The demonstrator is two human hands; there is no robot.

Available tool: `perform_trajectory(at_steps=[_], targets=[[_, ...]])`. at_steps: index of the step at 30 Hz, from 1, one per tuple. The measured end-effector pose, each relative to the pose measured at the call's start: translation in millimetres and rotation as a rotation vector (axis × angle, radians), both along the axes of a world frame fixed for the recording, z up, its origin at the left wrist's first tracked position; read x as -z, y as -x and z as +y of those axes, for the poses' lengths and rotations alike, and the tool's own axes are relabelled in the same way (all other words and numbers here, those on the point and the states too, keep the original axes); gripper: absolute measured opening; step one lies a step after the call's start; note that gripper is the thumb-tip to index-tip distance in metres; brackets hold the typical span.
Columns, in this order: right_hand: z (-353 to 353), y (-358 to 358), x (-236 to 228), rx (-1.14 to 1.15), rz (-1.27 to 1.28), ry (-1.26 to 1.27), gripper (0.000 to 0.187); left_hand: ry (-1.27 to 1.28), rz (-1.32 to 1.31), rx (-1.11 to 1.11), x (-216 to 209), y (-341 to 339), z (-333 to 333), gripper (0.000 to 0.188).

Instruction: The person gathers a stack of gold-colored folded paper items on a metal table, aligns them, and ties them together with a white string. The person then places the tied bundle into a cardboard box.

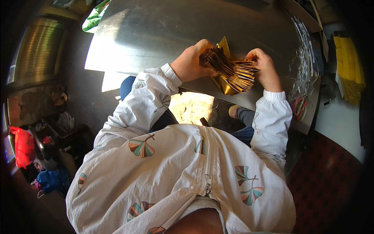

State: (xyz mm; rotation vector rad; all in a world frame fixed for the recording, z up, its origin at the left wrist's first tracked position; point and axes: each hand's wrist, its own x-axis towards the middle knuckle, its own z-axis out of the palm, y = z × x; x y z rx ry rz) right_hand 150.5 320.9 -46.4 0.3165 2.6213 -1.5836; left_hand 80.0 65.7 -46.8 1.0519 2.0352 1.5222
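A thick bundle of shiny gold foil sheets (237, 74) is fanned out over the near edge of the metal table. My left hand (193, 62) grips its left end, where the sheets are pressed together. At the fanned right side, my right hand (267, 69) has thumb and fingers pinched on the sheet edges. One gold sheet sticks up behind the bundle, and a smooth gold face hangs below it. How many sheets the right fingertips pinch cannot be made out.
Under my hands is a grey metal table (156, 27). Thin whitish strips (306, 58) lie along its right side, near red-handled scissors (299, 108). A yellow stack (349, 68) stands farther right. Green packaging (94, 17) lies at the far left; red (23, 146) and blue bags (52, 180) sit lower left.
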Motion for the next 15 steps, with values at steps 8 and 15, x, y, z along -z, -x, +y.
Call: perform_trajectory(at_steps=[8,15], targets=[[-20.9,-18.3,-4.4,0.151,0.177,0.818,0.039,-0.018,0.001,-0.018,5.5,-0.3,1.6,0.056],[-45.9,-37.3,1.6,0.01,0.336,1.001,0.096,0.036,0.117,-0.089,7.8,-5.2,1.3,0.055]])
